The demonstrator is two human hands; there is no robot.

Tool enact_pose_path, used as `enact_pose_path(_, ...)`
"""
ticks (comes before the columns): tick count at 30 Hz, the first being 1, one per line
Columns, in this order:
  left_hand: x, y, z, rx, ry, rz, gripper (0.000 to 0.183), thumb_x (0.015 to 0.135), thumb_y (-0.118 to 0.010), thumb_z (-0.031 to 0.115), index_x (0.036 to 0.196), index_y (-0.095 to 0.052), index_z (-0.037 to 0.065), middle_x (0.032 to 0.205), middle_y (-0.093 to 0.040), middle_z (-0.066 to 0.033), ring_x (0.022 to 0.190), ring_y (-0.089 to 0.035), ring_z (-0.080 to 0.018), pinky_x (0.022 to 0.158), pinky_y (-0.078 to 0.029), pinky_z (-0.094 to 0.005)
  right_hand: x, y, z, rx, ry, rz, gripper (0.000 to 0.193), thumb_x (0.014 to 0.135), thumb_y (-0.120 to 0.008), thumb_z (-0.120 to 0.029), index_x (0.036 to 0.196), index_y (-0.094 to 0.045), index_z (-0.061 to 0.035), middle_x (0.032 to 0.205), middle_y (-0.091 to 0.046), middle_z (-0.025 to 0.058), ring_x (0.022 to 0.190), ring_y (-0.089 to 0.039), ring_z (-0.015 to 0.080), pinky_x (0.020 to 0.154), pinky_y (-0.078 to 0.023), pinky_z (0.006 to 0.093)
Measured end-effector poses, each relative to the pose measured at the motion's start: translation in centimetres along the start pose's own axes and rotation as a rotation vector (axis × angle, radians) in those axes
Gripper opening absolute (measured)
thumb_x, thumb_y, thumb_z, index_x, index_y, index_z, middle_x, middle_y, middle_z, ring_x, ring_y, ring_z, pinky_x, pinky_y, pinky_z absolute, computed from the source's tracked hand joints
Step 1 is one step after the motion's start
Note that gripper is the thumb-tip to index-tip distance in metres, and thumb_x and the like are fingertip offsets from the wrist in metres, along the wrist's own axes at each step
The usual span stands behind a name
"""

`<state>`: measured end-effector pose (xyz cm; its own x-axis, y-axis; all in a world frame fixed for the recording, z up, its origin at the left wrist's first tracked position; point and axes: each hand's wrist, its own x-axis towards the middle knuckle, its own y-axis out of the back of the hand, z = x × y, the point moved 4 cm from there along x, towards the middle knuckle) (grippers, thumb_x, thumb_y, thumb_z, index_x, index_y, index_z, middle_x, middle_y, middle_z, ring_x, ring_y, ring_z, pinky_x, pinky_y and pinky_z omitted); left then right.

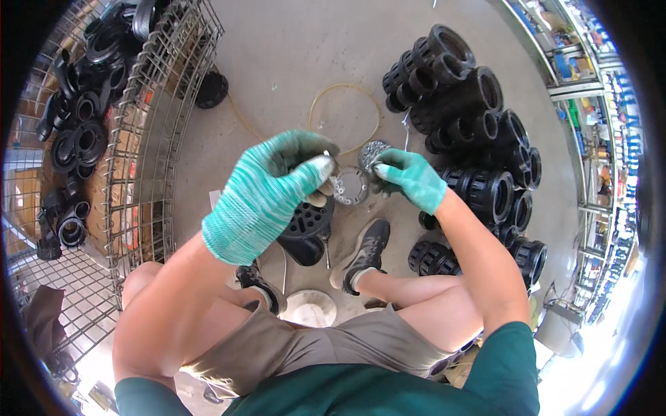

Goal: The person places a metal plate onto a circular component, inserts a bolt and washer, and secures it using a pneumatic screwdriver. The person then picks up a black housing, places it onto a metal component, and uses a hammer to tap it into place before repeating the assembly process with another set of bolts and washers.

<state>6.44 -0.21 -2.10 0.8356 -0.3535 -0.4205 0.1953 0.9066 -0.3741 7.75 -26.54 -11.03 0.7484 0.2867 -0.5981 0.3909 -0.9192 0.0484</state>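
My left hand point(267, 191), in a green-and-white knit glove with grey palm, is raised in front of me. Its thumb and fingers pinch together, and a tiny pale tip point(326, 153) shows at them; its kind is too small to tell. My right hand point(411, 179), gloved alike, has thumb and fingers closed, and whatever they hold is hidden. Just beyond the right fingers lies a round container of small grey metal pieces point(374, 149). A round tray point(352, 186) with several small whitish pieces shows between the hands. Below the left hand stands a black part with round holes point(309, 220).
A wire cage point(156, 118) with black plastic rings and clamps point(87, 139) stands at left. Stacked black ribbed pipe fittings point(479, 173) fill the right floor. A yellowish hose point(345, 87) lies looped ahead. Shelves point(590, 90) line the far right. A white round disc point(310, 308) lies between my feet.
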Motion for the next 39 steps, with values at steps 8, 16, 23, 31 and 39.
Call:
enact_pose_path(8, -2.2, -2.6, -2.8, -0.538, 0.197, -0.162, 0.020, 0.099, -0.054, 0.011, 0.117, -0.058, 0.003, 0.109, -0.066, -0.0144, 0.094, -0.068, -0.0290, 0.084, -0.060, -0.0453, -11.0, -7.7, -12.5, -0.554, 0.437, 0.179, 0.020, 0.087, -0.072, -0.016, 0.104, -0.072, -0.0045, 0.092, -0.070, 0.0141, 0.074, -0.067, 0.0228, 0.071, -0.054, 0.0327)
enact_pose_path(16, -2.5, -2.2, -4.1, -0.542, 0.240, -0.113, 0.016, 0.099, -0.052, 0.011, 0.104, -0.060, -0.003, 0.098, -0.063, -0.0150, 0.083, -0.068, -0.0282, 0.078, -0.064, -0.0446, -10.5, -10.6, -12.1, -0.853, 0.666, 0.063, 0.021, 0.086, -0.072, -0.023, 0.096, -0.068, -0.0038, 0.087, -0.066, 0.0166, 0.080, -0.065, 0.0361, 0.070, -0.052, 0.0431)
enact_pose_path(23, -2.9, -1.7, -4.0, -0.510, 0.226, -0.167, 0.018, 0.103, -0.050, 0.011, 0.110, -0.056, -0.004, 0.100, -0.063, -0.0154, 0.086, -0.069, -0.0293, 0.080, -0.063, -0.0453, -10.2, -11.3, -11.3, -0.968, 0.784, 0.077, 0.016, 0.089, -0.068, -0.021, 0.095, -0.068, -0.0062, 0.088, -0.067, 0.0152, 0.080, -0.066, 0.0355, 0.069, -0.053, 0.0419)
enact_pose_path(31, -2.1, -0.9, -4.4, -0.481, 0.195, -0.152, 0.021, 0.103, -0.049, 0.010, 0.116, -0.056, -0.004, 0.103, -0.063, -0.0158, 0.091, -0.069, -0.0304, 0.081, -0.063, -0.0429, -9.5, -9.9, -11.4, -0.672, 0.675, 0.039, 0.015, 0.088, -0.070, -0.014, 0.101, -0.072, -0.0064, 0.089, -0.067, 0.0162, 0.079, -0.066, 0.0348, 0.074, -0.055, 0.0377)
enact_pose_path(39, -2.8, -0.4, -3.7, -0.316, 0.167, -0.178, 0.035, 0.099, -0.063, 0.015, 0.129, -0.056, -0.001, 0.113, -0.064, -0.0094, 0.096, -0.067, -0.0199, 0.080, -0.059, -0.0341, -8.4, -7.8, -10.6, -0.263, 0.420, 0.202, 0.019, 0.093, -0.070, -0.010, 0.108, -0.071, 0.0013, 0.089, -0.074, 0.0092, 0.073, -0.062, 0.0085, 0.067, -0.053, 0.0259)
